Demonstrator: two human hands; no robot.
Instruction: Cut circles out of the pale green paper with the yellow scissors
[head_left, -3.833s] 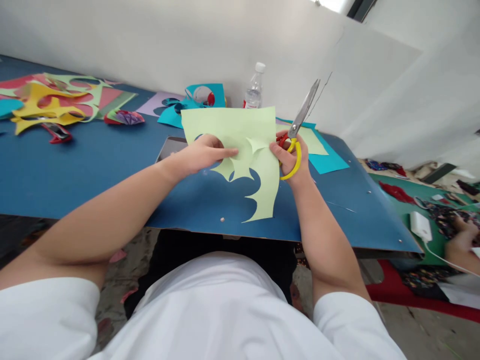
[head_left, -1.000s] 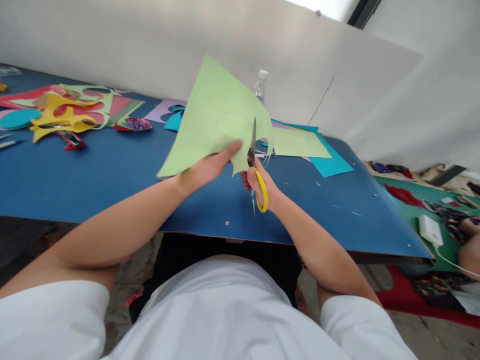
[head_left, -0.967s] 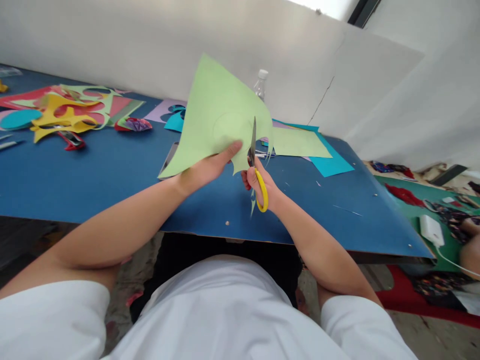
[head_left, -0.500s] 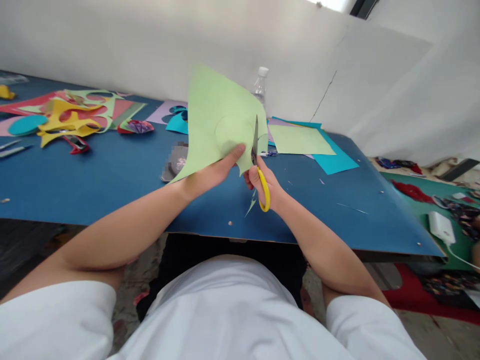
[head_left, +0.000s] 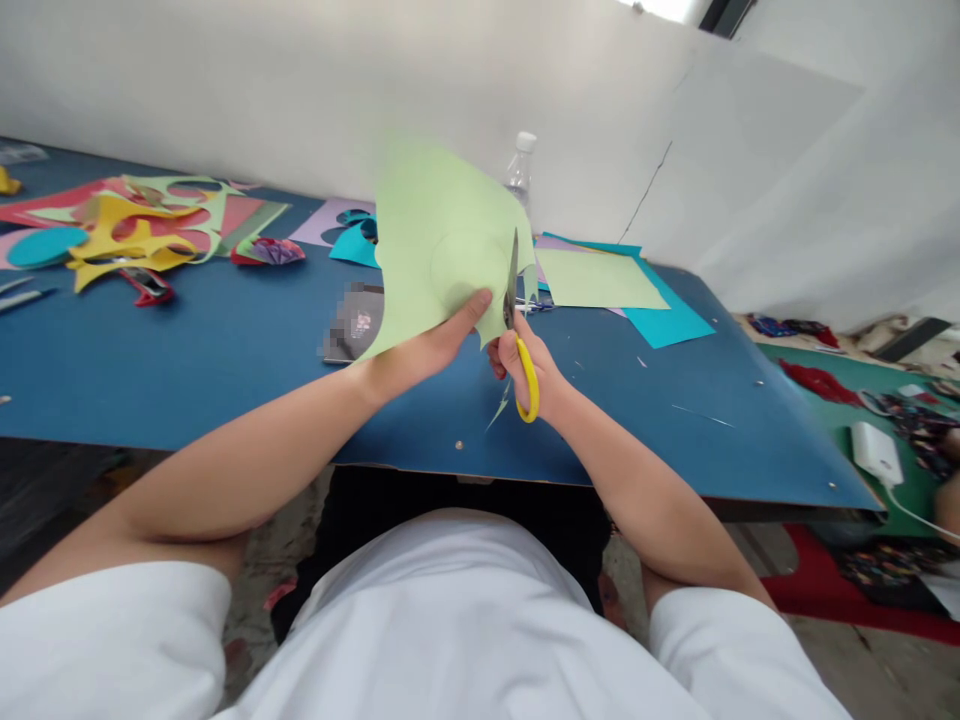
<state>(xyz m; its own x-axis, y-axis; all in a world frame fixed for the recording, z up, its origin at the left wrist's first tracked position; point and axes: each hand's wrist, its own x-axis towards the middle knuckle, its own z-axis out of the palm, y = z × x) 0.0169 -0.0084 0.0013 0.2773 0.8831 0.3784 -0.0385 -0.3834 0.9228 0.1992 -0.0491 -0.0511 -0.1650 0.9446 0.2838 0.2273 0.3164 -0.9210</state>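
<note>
A light green sheet of paper (head_left: 427, 230) is raised above the table, with a faint round outline drawn on it. My left hand (head_left: 459, 322) grips its lower edge, thumb on the near face and the other fingers hidden behind. In my right hand (head_left: 534, 370) is a pair of scissors (head_left: 527, 385) with yellow handles, blades pointing up at the sheet's right edge beside the outline. A partly cut strip of the sheet hangs just right of the blades. Below my right hand a thin green scrap (head_left: 500, 405) dangles.
On the blue table (head_left: 247, 375), coloured paper sheets (head_left: 600, 278) lie at right and cut yellow paper (head_left: 131, 245) at left. A clear bottle (head_left: 519, 170) stands behind the green sheet. A dark flat object (head_left: 356, 325), partly blurred, lies left of it. A white adapter (head_left: 876, 453) sits far right.
The cut at the sheet's right edge has grown, and the strip there now droops. The sheet's lower left part has shifted, uncovering more of the dark flat object. Both hands keep their holds.
</note>
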